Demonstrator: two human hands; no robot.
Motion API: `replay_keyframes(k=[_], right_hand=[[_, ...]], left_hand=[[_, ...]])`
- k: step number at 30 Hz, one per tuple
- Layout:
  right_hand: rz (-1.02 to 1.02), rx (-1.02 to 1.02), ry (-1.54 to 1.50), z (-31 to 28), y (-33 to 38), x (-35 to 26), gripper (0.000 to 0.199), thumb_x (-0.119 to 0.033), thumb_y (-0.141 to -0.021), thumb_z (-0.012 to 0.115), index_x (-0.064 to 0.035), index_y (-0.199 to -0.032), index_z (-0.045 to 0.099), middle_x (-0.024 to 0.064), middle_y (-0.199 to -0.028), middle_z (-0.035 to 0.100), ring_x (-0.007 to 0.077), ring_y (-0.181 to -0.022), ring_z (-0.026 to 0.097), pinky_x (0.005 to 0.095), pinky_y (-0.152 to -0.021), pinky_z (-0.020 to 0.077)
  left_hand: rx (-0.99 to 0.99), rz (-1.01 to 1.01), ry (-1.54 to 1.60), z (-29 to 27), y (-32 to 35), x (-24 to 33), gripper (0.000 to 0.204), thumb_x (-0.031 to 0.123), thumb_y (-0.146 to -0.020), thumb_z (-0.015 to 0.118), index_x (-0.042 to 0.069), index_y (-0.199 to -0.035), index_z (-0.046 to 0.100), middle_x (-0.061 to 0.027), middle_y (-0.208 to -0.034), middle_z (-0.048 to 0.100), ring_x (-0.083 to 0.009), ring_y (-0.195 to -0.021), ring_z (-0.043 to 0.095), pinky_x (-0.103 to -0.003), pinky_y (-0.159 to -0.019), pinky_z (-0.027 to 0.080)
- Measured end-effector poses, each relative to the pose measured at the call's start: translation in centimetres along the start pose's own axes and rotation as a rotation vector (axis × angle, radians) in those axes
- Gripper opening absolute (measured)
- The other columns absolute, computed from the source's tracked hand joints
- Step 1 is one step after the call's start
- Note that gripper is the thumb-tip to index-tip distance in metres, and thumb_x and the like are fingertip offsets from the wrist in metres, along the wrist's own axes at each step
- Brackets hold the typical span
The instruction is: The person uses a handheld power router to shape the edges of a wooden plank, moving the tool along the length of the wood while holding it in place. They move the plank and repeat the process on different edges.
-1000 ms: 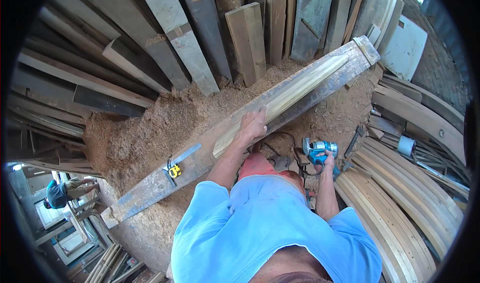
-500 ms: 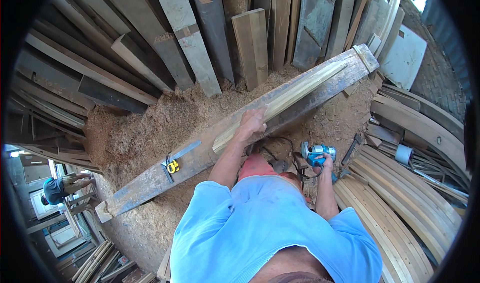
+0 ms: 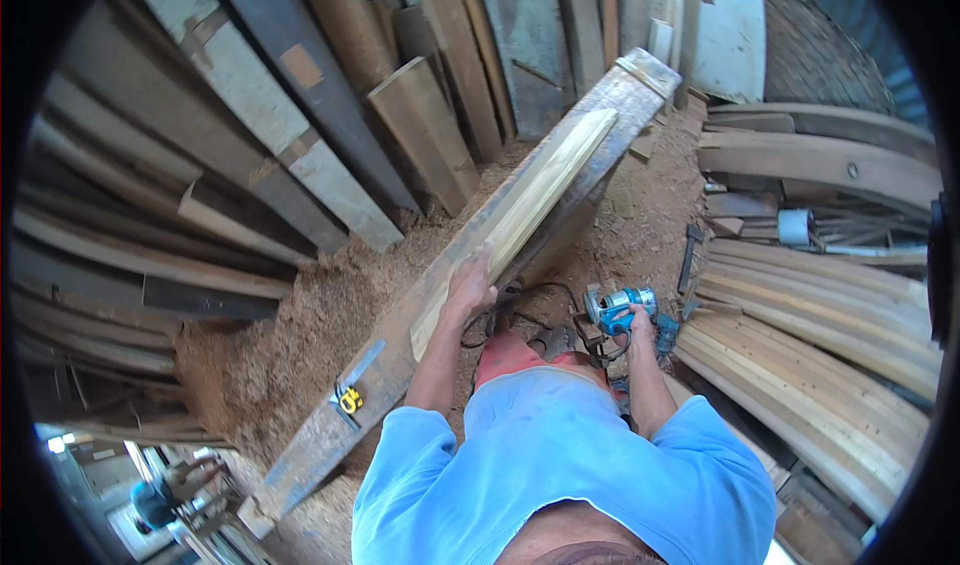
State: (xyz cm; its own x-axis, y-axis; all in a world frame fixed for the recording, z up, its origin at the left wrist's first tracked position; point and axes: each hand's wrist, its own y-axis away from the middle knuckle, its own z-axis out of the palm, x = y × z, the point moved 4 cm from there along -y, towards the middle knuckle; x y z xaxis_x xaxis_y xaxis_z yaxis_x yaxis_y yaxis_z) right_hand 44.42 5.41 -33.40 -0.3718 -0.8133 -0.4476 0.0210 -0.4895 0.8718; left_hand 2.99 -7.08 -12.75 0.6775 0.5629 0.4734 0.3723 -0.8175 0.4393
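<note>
A blue handheld electric router [image 3: 622, 310] is gripped from above by the right hand [image 3: 640, 327], fingers closed around its body, low over the sawdust-covered ground [image 3: 250, 365]. The left hand [image 3: 470, 285] is pressed flat, fingers spread, on a pale planed wooden board [image 3: 520, 215] laid along a long grey weathered plank [image 3: 400, 345]. A yellow tape measure [image 3: 349, 400] is seen on that plank. Dark timber planks [image 3: 300, 115] are stacked beyond.

The person wears a light blue short-sleeved shirt [image 3: 570, 465] and red shorts [image 3: 520, 353], forearms bare.
</note>
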Motion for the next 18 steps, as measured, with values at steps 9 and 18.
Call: replay_keyframes(k=[9, 18], right_hand=[[-0.078, 0.042, 0.178, -0.8, 4.1, 0.7, 0.026, -0.029, -0.097, 0.060, -0.0106, -0.079, 0.060, 0.0090, -0.068, 0.067, 0.0246, -0.064, 0.063, 0.0365, -0.070, 0.0527], [-0.013, 0.101, 0.010, -1.4, 4.0, 2.1, 0.021, -0.022, -0.098, 0.058, -0.0109, -0.081, 0.053, 0.0067, -0.063, 0.059, 0.0235, -0.055, 0.059, 0.0384, -0.057, 0.0528]], left_hand=[[0.109, 0.056, -0.113, 4.5, 1.1, -0.1, 0.111, 0.008, -0.068, 0.082, 0.006, -0.163, 0.024, -0.0306, -0.157, 0.042, -0.0524, -0.143, 0.042, -0.052, -0.121, 0.037], [0.108, 0.059, -0.138, 5.2, 1.5, 0.0, 0.109, 0.008, -0.071, 0.080, 0.004, -0.163, 0.022, -0.0308, -0.159, 0.038, -0.0508, -0.148, 0.035, -0.051, -0.125, 0.031]])
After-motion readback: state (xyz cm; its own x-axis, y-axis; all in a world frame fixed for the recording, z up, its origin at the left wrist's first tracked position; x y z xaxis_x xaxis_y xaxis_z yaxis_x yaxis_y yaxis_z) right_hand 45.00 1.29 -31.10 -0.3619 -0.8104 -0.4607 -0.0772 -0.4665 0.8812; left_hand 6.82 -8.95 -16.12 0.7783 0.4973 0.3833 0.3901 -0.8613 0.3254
